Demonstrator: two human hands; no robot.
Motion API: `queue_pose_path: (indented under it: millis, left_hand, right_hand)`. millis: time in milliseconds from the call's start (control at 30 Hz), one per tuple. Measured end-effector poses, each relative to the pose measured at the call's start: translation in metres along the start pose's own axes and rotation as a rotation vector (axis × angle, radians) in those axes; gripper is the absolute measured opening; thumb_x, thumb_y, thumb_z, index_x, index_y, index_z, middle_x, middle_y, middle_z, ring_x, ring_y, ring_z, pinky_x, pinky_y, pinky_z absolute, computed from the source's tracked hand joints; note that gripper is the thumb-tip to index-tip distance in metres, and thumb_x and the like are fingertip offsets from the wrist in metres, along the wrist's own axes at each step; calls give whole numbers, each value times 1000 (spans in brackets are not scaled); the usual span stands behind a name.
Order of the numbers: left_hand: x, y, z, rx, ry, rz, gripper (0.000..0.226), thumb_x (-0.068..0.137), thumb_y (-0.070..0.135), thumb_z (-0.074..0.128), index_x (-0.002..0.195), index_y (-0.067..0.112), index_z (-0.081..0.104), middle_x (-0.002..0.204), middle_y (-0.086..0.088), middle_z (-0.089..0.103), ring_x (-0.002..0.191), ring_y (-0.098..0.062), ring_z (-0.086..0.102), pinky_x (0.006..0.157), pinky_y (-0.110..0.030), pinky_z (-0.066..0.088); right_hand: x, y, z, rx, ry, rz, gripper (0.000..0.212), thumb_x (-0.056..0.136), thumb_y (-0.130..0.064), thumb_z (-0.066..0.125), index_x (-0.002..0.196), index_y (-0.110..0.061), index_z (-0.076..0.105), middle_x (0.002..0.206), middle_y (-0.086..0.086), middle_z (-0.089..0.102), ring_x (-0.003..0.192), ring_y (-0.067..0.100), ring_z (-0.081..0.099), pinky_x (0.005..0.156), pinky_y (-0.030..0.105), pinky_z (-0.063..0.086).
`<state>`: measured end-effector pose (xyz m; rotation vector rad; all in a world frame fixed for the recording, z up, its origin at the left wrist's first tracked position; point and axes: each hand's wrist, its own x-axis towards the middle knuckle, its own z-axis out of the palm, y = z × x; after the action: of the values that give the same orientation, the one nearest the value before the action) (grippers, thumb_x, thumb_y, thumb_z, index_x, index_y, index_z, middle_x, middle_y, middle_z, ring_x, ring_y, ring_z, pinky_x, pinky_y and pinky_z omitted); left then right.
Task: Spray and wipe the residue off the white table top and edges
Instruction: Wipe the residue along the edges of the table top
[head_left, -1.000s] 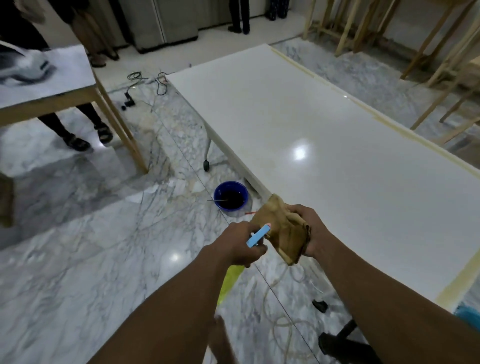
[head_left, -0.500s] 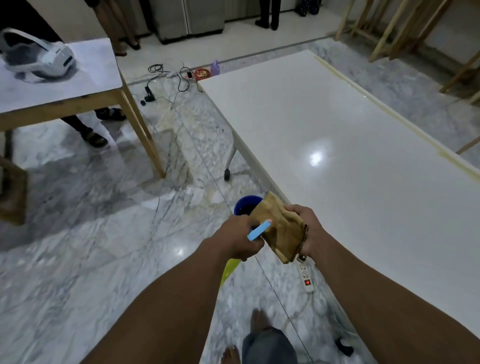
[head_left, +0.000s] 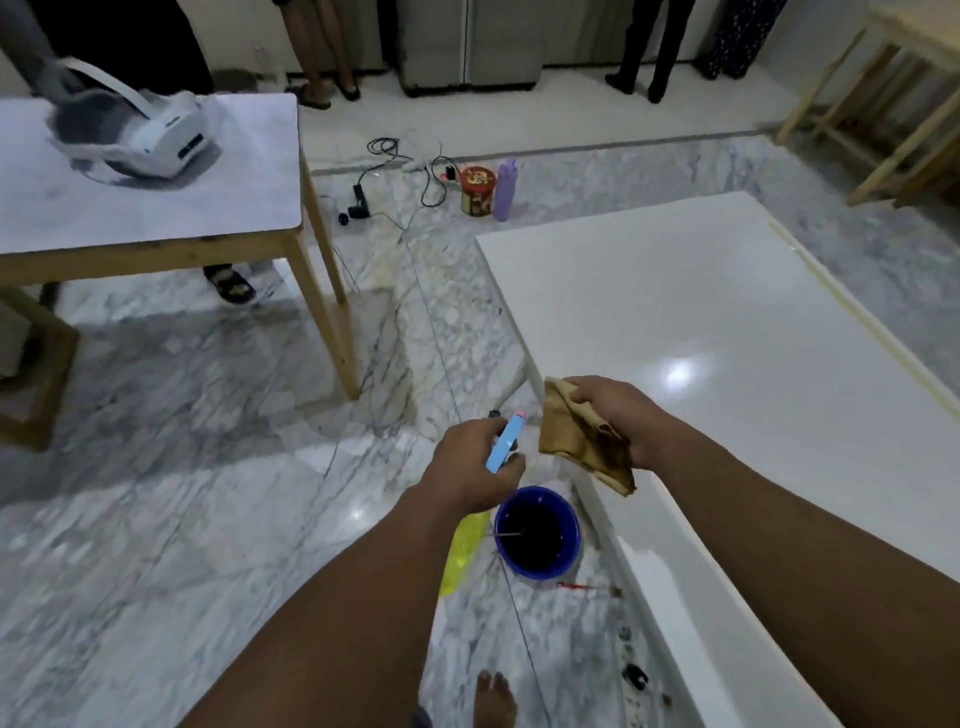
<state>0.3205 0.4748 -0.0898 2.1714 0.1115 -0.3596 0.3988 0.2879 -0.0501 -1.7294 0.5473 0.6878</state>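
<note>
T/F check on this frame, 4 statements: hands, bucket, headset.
1. The left hand grips a spray bottle. True.
2. The blue bucket stands on the white table. False: it stands on the marble floor, beside the table's left edge.
3. The right hand holds a crumpled tan cloth. True.
4. The white headset lies on the white table. False: it lies on the wooden-legged table at far left.
</note>
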Motion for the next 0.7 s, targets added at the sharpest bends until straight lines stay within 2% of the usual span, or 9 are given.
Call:
queue_pose_path:
  millis: [167, 233, 267, 333, 367, 433, 533, 633, 700]
  left_hand:
    - [96, -31, -28, -25, 90, -2, 16, 89, 26, 68, 87, 10, 64, 67, -5, 60, 60, -28, 62, 63, -46, 58]
    - [137, -49, -41, -10, 108, 9, 18, 91, 27, 68, 89, 10, 64, 66, 0, 55, 55, -18, 50, 57, -38, 45]
    - [154, -58, -46, -1, 106, 8, 19, 91, 28, 68, 90, 10, 64, 68, -1, 55, 56, -16, 47, 58, -34, 41]
    - [185, -76, -57, 4, 84, -2, 18, 91, 30, 67, 89, 13, 62, 74, -5, 58, 60, -16, 47, 59, -30, 38]
    - [198, -85, -63, -3, 71, -2, 17, 91, 31, 67, 87, 16, 60, 76, -5, 58, 62, -15, 48, 60, -29, 37]
    - [224, -101, -73, -17, 64, -1, 15, 90, 32, 66, 85, 24, 55, 80, -2, 57, 68, -16, 49, 63, -28, 37]
    - [270, -132, -89, 14, 85, 12, 16, 93, 34, 66, 87, 29, 51, 84, 2, 53, 76, -16, 49, 60, -22, 31]
    - [306, -158, -97, 28, 83, 18, 19, 93, 34, 65, 84, 30, 49, 83, 3, 50, 74, -16, 49, 59, -23, 31]
    - [318, -170, -101, 31, 74, 10, 19, 92, 34, 66, 83, 32, 49, 81, 3, 50, 72, -17, 49, 59, -25, 32]
  right_hand:
    - [104, -93, 26, -262, 100, -191, 34, 89, -15, 53, 117, -25, 70, 119, 2, 65, 100, 20, 63, 74, 28, 54]
    - [148, -125, 41, -298, 168, -253, 28, 91, -26, 57, 117, -26, 69, 118, 2, 65, 98, 19, 63, 61, 21, 53]
    - [170, -139, 49, -345, 222, -301, 29, 92, -32, 59, 119, -26, 68, 119, 2, 65, 101, 19, 64, 64, 21, 54]
    - [215, -160, 66, -576, 375, -441, 35, 93, -31, 55, 126, -26, 64, 123, 4, 64, 111, 25, 61, 83, 29, 50]
    - [236, -170, 76, -710, 460, -517, 38, 93, -25, 53, 129, -25, 61, 123, 8, 62, 113, 29, 59, 86, 33, 47]
    - [276, -186, 99, -911, 575, -640, 44, 91, -18, 51, 134, -25, 56, 118, 15, 55, 109, 36, 55, 83, 39, 45]
    - [342, -198, 137, -1200, 546, -729, 47, 91, -18, 54, 138, -22, 52, 119, 18, 49, 108, 39, 50, 82, 45, 46]
    - [387, -189, 154, -1499, 585, -753, 47, 80, -16, 65, 126, -19, 59, 119, 19, 51, 100, 40, 50, 74, 46, 45]
    - [398, -186, 153, -1534, 642, -762, 46, 75, -16, 66, 121, -16, 61, 117, 20, 53, 95, 41, 50, 70, 45, 45]
